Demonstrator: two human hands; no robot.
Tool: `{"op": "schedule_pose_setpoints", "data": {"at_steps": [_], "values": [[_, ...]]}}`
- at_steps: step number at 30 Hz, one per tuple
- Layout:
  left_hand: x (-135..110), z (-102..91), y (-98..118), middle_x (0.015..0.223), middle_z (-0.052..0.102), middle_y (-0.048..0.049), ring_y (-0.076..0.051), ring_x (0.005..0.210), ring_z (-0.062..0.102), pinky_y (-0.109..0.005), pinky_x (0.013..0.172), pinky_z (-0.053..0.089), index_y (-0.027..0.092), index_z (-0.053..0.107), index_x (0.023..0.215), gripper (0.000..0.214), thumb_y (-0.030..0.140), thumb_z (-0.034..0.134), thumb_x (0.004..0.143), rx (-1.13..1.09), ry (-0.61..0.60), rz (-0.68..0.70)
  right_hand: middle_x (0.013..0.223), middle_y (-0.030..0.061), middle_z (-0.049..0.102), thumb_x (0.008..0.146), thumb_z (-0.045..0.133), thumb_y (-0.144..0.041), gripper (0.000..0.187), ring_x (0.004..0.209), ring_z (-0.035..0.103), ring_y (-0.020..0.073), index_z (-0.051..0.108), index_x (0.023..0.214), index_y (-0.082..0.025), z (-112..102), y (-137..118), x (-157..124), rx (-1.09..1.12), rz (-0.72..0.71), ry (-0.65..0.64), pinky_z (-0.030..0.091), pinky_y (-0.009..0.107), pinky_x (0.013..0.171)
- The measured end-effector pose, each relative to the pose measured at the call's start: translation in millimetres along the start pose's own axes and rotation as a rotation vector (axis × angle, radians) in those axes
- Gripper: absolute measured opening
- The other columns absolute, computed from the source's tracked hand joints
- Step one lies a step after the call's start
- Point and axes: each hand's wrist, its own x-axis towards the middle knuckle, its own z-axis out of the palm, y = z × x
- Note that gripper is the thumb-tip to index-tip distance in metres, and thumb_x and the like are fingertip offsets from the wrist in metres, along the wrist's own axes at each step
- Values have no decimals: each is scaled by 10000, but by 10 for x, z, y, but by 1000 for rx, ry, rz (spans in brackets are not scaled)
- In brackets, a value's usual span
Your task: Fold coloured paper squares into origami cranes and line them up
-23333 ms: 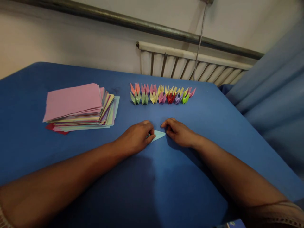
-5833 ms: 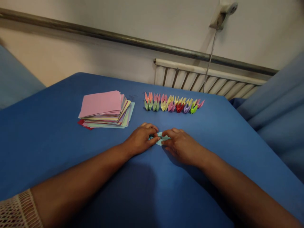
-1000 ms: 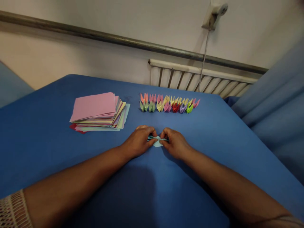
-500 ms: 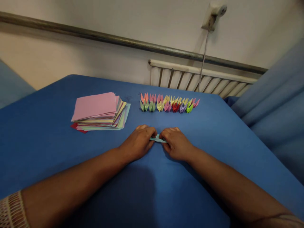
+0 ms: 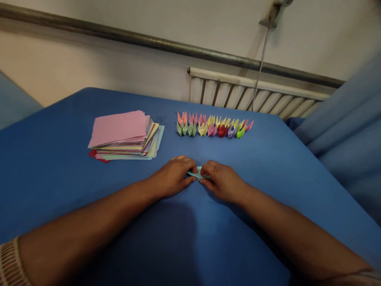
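A small folded piece of light blue-green paper [image 5: 199, 173] is pinched between my two hands, low over the blue tabletop. My left hand [image 5: 177, 174] grips its left end, thumb below and fingers on top. On its right end my right hand [image 5: 224, 180] closes in the same way. Fingers cover much of the paper, so its full shape is hidden. Beyond the hands stand two rows of small folded paper figures [image 5: 212, 129] with pointed tips, in green, yellow, pink, red, purple and other colours.
A stack of coloured paper sheets [image 5: 119, 129], pink on top, lies left of the figures. The table [image 5: 53, 167] has a blue cover. Behind it are a radiator [image 5: 226, 77] and a metal rail [image 5: 143, 41] along the wall. A blue curtain [image 5: 354, 115] hangs at the right.
Both hands stay on the paper. My right thumb has moved left along its near edge, closer to the left thumb. The view has shifted slightly.
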Motion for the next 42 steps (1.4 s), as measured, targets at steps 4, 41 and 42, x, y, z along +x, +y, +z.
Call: {"op": "schedule_pose_setpoints", "data": {"at_steps": [4, 41, 42], "values": [[22, -25, -40, 895, 642, -23, -191, 860, 574, -315, 793, 426, 203, 607, 928, 118, 248, 586, 821, -10, -9, -29, 843, 15, 581, 899, 528, -288, 100, 736, 521, 133, 566, 896, -195, 30, 76, 29, 80, -11, 10, 380, 261, 681], [71, 23, -88, 939, 639, -34, -186, 948, 573, -343, 914, 412, 188, 604, 773, 83, 197, 534, 816, -102, 28, 26, 743, 10, 588, 864, 531, -207, 87, 628, 491, 122, 575, 791, -193, -14, -35, 25, 47, 143, -12, 330, 261, 604], [69, 27, -86, 929, 638, -32, -187, 942, 574, -345, 908, 416, 189, 600, 774, 75, 196, 535, 811, -102, 32, 17, 737, 8, 587, 860, 538, -207, 80, 619, 488, 121, 575, 791, -194, -15, -40, 24, 47, 150, -11, 326, 260, 596]]}}
